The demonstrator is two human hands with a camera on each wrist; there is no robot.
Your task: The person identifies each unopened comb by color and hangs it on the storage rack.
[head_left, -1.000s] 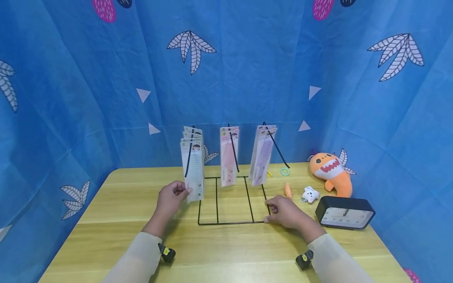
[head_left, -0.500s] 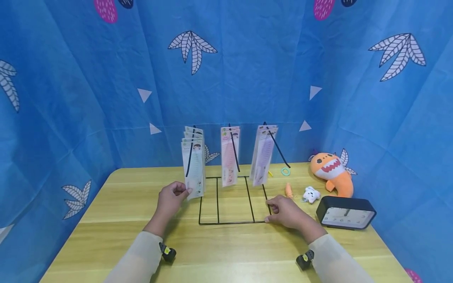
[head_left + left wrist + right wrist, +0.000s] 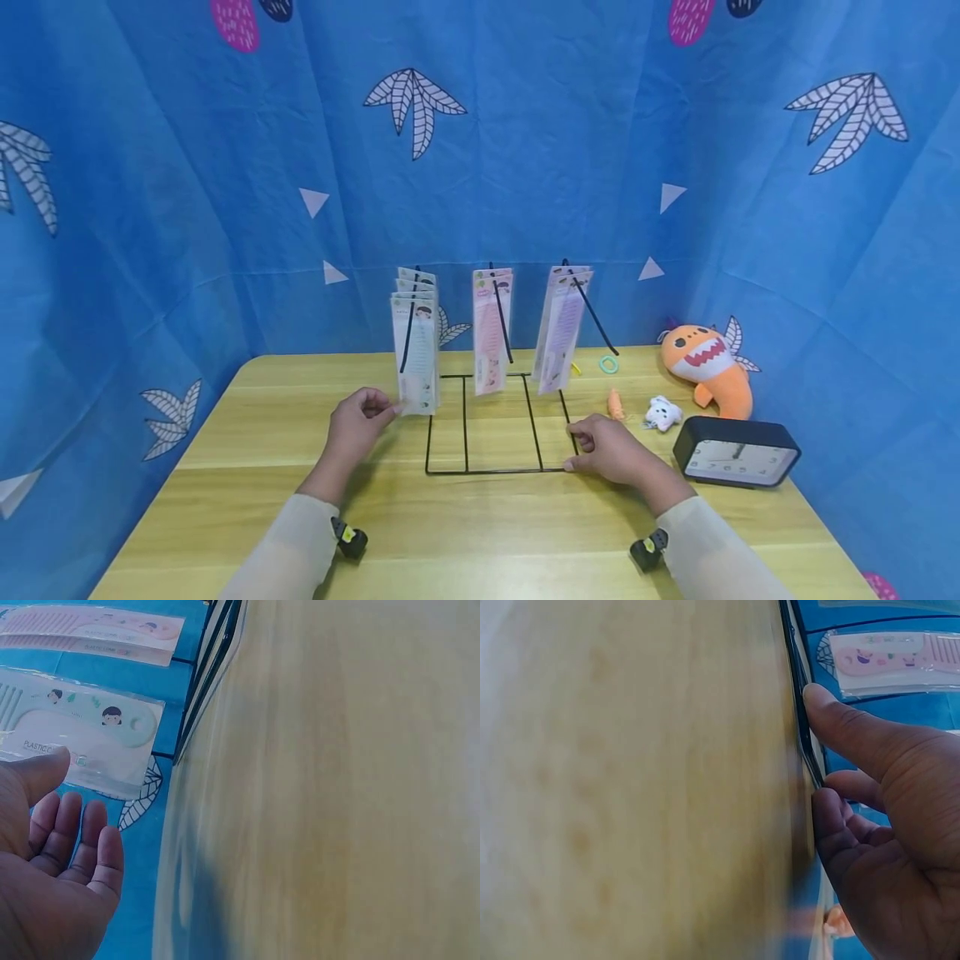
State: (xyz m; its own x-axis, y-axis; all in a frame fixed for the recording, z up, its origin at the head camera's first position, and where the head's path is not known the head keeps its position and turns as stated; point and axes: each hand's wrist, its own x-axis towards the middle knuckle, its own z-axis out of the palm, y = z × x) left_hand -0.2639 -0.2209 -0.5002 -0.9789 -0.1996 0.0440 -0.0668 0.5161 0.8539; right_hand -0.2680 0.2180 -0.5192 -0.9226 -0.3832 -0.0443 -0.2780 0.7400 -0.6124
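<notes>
A black wire display rack point(image 3: 495, 472) stands on the table with packaged plastic combs on its hooks. Several pale green comb packages point(image 3: 415, 350) hang on the left hook. Pink comb packages point(image 3: 491, 333) are on the middle hook and purple comb packages point(image 3: 562, 333) on the right one. My left hand point(image 3: 358, 425) is at the lower left corner of the front green package, its fingers loosely bent; in the left wrist view, the thumb point(image 3: 49, 771) overlaps that package without a visible pinch. My right hand point(image 3: 609, 450) holds the rack's front right corner, thumb and index finger against the wire.
Right of the rack lie a small orange item point(image 3: 615, 404), a teal ring point(image 3: 608, 364) and a white plush charm point(image 3: 662, 413). Beyond them are an orange shark plush point(image 3: 708, 367) and a black clock point(image 3: 737, 452). A blue curtain point(image 3: 570, 167) surrounds the wooden table point(image 3: 480, 533).
My left hand has slid slightly left off the front green package, which now hangs with its lower end a little further back. The right hand stays on the rack; the view has shifted slightly.
</notes>
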